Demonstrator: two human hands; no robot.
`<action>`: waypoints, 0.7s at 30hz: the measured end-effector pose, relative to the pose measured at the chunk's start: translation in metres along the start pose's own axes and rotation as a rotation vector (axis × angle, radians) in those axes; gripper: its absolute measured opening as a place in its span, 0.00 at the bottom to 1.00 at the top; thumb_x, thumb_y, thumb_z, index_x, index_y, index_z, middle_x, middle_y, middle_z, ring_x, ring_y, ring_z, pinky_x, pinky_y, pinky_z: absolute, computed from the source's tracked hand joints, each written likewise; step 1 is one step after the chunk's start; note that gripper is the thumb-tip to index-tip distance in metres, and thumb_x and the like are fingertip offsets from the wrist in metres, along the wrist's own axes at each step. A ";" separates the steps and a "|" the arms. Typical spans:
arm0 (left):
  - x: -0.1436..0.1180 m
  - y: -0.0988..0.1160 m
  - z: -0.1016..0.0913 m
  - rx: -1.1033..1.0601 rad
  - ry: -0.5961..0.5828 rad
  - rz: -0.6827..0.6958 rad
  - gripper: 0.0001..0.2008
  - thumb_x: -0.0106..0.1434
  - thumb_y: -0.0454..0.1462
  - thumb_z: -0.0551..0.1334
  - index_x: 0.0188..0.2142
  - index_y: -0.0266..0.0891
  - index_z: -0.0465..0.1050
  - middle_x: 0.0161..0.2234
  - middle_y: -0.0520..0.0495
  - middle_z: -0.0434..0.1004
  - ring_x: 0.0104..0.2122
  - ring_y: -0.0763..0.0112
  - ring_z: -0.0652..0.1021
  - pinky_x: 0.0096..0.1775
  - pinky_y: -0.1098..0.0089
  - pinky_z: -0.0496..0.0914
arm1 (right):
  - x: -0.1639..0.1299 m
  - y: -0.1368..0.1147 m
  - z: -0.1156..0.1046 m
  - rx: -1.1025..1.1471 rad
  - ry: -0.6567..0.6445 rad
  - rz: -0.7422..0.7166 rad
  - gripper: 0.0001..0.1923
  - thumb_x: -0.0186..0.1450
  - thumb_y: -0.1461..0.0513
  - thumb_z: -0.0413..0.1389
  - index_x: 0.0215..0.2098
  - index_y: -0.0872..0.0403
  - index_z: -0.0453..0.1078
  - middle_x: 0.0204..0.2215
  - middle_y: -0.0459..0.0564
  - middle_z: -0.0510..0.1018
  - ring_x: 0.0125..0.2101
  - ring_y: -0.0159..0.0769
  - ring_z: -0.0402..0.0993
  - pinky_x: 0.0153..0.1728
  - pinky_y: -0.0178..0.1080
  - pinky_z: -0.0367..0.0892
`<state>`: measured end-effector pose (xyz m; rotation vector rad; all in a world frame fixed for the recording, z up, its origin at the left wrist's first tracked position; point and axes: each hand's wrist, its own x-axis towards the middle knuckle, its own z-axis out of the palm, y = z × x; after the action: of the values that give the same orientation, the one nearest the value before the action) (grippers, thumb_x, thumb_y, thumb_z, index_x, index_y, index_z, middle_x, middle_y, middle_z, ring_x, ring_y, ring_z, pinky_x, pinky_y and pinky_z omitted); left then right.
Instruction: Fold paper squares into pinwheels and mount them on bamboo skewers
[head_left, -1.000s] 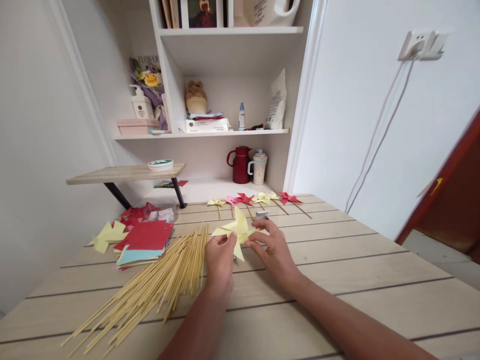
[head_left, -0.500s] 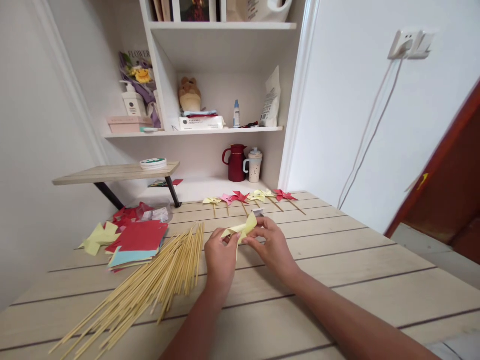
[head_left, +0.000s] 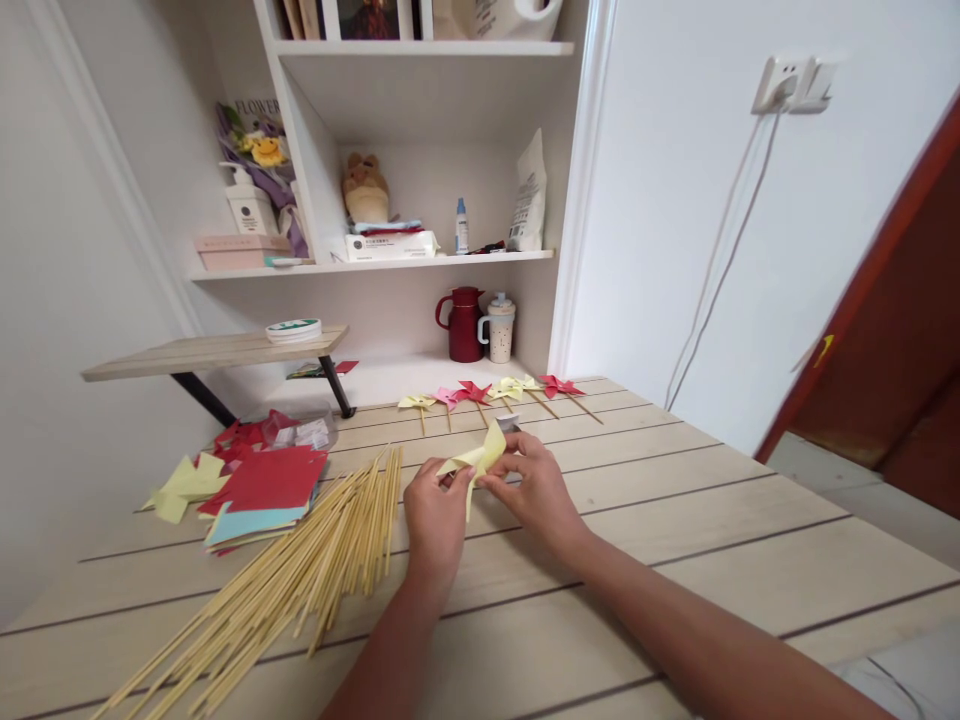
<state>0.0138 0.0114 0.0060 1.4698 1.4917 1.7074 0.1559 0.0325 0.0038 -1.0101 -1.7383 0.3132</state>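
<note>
A yellow paper pinwheel [head_left: 484, 455] with folded blades is held just above the table, between my two hands. My left hand [head_left: 436, 510] pinches it from the left, thumb near its centre. From the right, my right hand [head_left: 531, 490] grips its edge between thumb and fingers. Behind my right hand lies a small silvery item [head_left: 508, 422], partly hidden. Several finished pinwheels on sticks, among them a red pinwheel [head_left: 474, 391], lie in a row at the back. Thin wooden sticks [head_left: 322, 560] are fanned out left of my left hand.
Stacked red paper squares [head_left: 274, 478] and a cut yellow sheet [head_left: 184, 487] lie at the left by a clear plastic box [head_left: 319, 430]. A small raised shelf [head_left: 217, 350] stands behind them. A dark red jug [head_left: 466, 325] and a cup [head_left: 501, 330] stand at the back.
The view has shifted slightly, so everything sits a little further left. Both hands still hold the yellow pinwheel, whose blades are turned slightly.
</note>
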 end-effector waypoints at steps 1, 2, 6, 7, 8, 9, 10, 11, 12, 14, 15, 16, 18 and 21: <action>0.000 0.001 0.000 0.002 -0.001 -0.001 0.03 0.52 0.36 0.67 0.26 0.39 0.79 0.27 0.46 0.81 0.28 0.64 0.78 0.34 0.68 0.68 | 0.000 0.000 0.000 -0.006 -0.002 0.001 0.08 0.57 0.62 0.65 0.21 0.51 0.75 0.36 0.52 0.75 0.39 0.44 0.72 0.42 0.46 0.65; 0.000 0.001 0.000 0.000 0.000 -0.005 0.03 0.52 0.36 0.67 0.26 0.39 0.79 0.27 0.46 0.81 0.28 0.64 0.78 0.34 0.68 0.68 | 0.000 0.000 0.000 -0.012 -0.005 0.003 0.08 0.57 0.62 0.65 0.21 0.51 0.75 0.36 0.52 0.75 0.39 0.44 0.72 0.42 0.46 0.65; 0.000 0.001 0.002 -0.029 -0.019 -0.039 0.03 0.52 0.36 0.67 0.26 0.39 0.79 0.26 0.46 0.81 0.28 0.64 0.78 0.33 0.68 0.69 | -0.001 0.001 0.002 -0.025 -0.002 0.016 0.09 0.59 0.61 0.64 0.21 0.51 0.74 0.36 0.51 0.75 0.40 0.45 0.71 0.42 0.46 0.64; 0.000 0.001 0.002 -0.043 -0.028 -0.056 0.03 0.51 0.36 0.67 0.26 0.38 0.79 0.26 0.46 0.81 0.28 0.63 0.79 0.33 0.68 0.69 | -0.001 0.001 0.001 -0.023 0.001 0.020 0.10 0.59 0.61 0.64 0.21 0.51 0.74 0.35 0.51 0.75 0.40 0.45 0.71 0.42 0.46 0.64; 0.000 0.001 0.003 -0.066 -0.035 -0.081 0.04 0.51 0.36 0.67 0.27 0.37 0.80 0.26 0.46 0.81 0.28 0.63 0.79 0.33 0.68 0.69 | 0.000 0.001 0.001 -0.015 0.003 0.022 0.10 0.59 0.61 0.64 0.21 0.51 0.73 0.35 0.51 0.75 0.40 0.45 0.71 0.43 0.46 0.64; 0.001 0.000 0.003 -0.097 -0.038 -0.113 0.06 0.51 0.37 0.67 0.28 0.36 0.80 0.26 0.45 0.81 0.28 0.63 0.79 0.33 0.68 0.69 | 0.000 0.001 0.000 0.002 0.005 0.020 0.09 0.58 0.61 0.64 0.21 0.51 0.73 0.35 0.51 0.75 0.40 0.44 0.72 0.43 0.46 0.65; 0.002 0.000 0.002 -0.135 -0.035 -0.153 0.07 0.51 0.38 0.68 0.29 0.35 0.81 0.26 0.44 0.81 0.28 0.62 0.79 0.33 0.68 0.69 | 0.000 0.000 -0.001 0.027 0.009 0.013 0.08 0.58 0.61 0.64 0.23 0.51 0.74 0.36 0.51 0.74 0.40 0.44 0.72 0.43 0.45 0.65; 0.003 0.000 0.001 -0.178 -0.030 -0.198 0.09 0.50 0.39 0.69 0.29 0.34 0.81 0.26 0.43 0.82 0.28 0.62 0.79 0.32 0.68 0.69 | 0.001 0.000 -0.003 0.058 0.015 0.004 0.07 0.58 0.60 0.65 0.24 0.51 0.74 0.36 0.51 0.74 0.40 0.44 0.72 0.44 0.45 0.65; 0.004 0.000 0.000 -0.225 -0.027 -0.245 0.12 0.50 0.41 0.70 0.29 0.33 0.81 0.27 0.42 0.82 0.28 0.61 0.80 0.32 0.68 0.70 | 0.002 0.000 -0.005 0.092 0.029 0.000 0.06 0.58 0.59 0.65 0.27 0.51 0.74 0.36 0.50 0.74 0.41 0.44 0.72 0.45 0.46 0.66; 0.006 0.001 -0.004 -0.321 -0.031 -0.329 0.16 0.47 0.43 0.72 0.31 0.31 0.81 0.29 0.39 0.83 0.29 0.60 0.80 0.32 0.67 0.71 | 0.003 0.001 -0.009 0.171 0.061 0.028 0.08 0.60 0.56 0.63 0.33 0.50 0.73 0.38 0.50 0.75 0.43 0.44 0.71 0.47 0.46 0.66; 0.007 0.001 -0.006 -0.362 -0.035 -0.364 0.17 0.46 0.43 0.73 0.32 0.31 0.81 0.30 0.38 0.83 0.30 0.59 0.81 0.33 0.66 0.71 | 0.004 0.002 -0.011 0.222 0.069 0.067 0.10 0.61 0.54 0.62 0.37 0.50 0.72 0.39 0.51 0.75 0.44 0.44 0.71 0.47 0.47 0.66; 0.007 0.001 -0.008 -0.398 -0.039 -0.393 0.18 0.45 0.43 0.74 0.33 0.31 0.82 0.32 0.37 0.84 0.31 0.59 0.81 0.35 0.65 0.72 | 0.005 0.004 -0.012 0.281 0.066 0.116 0.12 0.62 0.53 0.60 0.41 0.50 0.71 0.41 0.51 0.75 0.45 0.44 0.72 0.48 0.47 0.66; 0.009 -0.001 -0.009 -0.453 -0.048 -0.435 0.20 0.44 0.42 0.75 0.34 0.31 0.82 0.33 0.36 0.84 0.33 0.58 0.82 0.38 0.64 0.73 | 0.005 0.006 -0.014 0.389 0.034 0.211 0.17 0.64 0.51 0.58 0.48 0.49 0.68 0.43 0.51 0.75 0.46 0.44 0.72 0.49 0.48 0.67; 0.010 -0.005 -0.010 -0.525 -0.062 -0.481 0.21 0.44 0.43 0.76 0.34 0.30 0.81 0.33 0.36 0.84 0.35 0.58 0.82 0.42 0.63 0.73 | 0.005 0.007 -0.015 0.395 0.010 0.206 0.17 0.64 0.52 0.58 0.49 0.48 0.67 0.46 0.51 0.74 0.47 0.44 0.72 0.51 0.50 0.66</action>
<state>-0.0004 0.0176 0.0070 0.8052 1.1227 1.5675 0.1722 0.0370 0.0088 -0.8957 -1.4862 0.7499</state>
